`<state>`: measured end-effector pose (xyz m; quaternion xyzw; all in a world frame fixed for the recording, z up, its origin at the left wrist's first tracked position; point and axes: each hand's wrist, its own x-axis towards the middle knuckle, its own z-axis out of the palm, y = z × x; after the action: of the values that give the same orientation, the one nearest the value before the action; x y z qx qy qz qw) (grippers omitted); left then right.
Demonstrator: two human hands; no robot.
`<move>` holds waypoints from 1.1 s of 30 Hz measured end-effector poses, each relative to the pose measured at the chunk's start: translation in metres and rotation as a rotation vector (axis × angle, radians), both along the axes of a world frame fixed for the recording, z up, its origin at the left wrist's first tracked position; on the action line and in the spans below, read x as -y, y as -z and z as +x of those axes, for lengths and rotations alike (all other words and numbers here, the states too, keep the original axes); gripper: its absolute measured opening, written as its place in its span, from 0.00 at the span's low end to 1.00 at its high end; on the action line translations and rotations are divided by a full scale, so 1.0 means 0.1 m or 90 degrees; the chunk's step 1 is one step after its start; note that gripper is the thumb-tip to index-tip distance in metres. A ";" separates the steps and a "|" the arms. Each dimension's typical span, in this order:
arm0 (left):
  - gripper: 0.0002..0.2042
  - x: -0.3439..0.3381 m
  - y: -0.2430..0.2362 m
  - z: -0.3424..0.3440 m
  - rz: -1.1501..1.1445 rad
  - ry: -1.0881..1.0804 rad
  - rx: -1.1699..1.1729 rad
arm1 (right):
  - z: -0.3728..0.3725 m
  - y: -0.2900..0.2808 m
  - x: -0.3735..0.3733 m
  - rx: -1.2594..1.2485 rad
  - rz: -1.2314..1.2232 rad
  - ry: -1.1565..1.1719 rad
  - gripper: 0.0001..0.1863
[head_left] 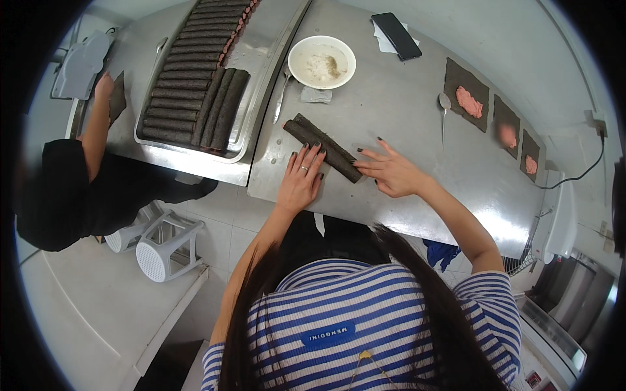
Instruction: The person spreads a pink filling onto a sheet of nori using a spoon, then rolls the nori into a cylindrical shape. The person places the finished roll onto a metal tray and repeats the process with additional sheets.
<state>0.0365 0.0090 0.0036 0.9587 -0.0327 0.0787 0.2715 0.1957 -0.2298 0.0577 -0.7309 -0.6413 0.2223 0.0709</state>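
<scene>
A dark seaweed roll (338, 159) lies slantwise on the metal table in front of me, with a second long dark edge or roll alongside it; I cannot tell which. My left hand (302, 176) rests its outstretched fingers on the near side of the roll. At the roll's right end, my right hand (389, 168) has its fingers spread, the tips touching or very close to it. Beyond the roll stand a white bowl (300, 77) with pale liquid and brownish bits, and a small folded grey cloth or pad (316, 95).
Left is a metal tray (264, 36) of several dark rolls. Beside it, another person's arm (98, 127) holds a dark sheet. Spoons (445, 103) and a phone (396, 36) lie on the table (385, 91). Seaweed sheets (479, 79) with pink filling line the right. White stools (156, 257) stand lower left.
</scene>
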 end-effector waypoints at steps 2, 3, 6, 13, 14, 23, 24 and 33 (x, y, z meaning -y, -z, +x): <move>0.29 -0.01 0.03 -0.01 0.000 0.002 -0.005 | 0.07 -0.12 -0.01 0.033 0.052 0.023 0.27; 0.30 0.00 0.05 -0.02 0.000 0.001 -0.008 | 0.17 -0.14 -0.12 0.074 0.119 0.049 0.26; 0.30 -0.01 0.04 -0.01 0.007 0.008 -0.005 | 0.57 -0.11 -0.60 0.166 0.260 0.143 0.25; 0.30 0.00 0.03 0.01 0.006 0.014 0.009 | 1.21 0.10 -1.42 0.249 0.119 0.174 0.24; 0.30 0.00 0.04 0.01 0.006 0.012 0.010 | 1.21 0.07 -1.43 0.238 0.071 0.159 0.23; 0.30 -0.01 0.05 0.00 -0.002 0.014 0.008 | -0.01 0.13 -0.15 0.084 0.031 0.013 0.29; 0.30 -0.01 0.04 0.00 -0.002 0.014 0.006 | -0.10 0.14 0.00 0.070 0.010 0.022 0.30; 0.29 0.00 0.01 0.02 0.037 0.013 -0.003 | -0.13 0.06 0.05 0.079 0.021 0.080 0.33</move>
<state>0.0388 0.0090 0.0028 0.9659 -0.0442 0.0727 0.2447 0.1826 -0.2348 0.0517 -0.7807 -0.6010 0.1614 0.0571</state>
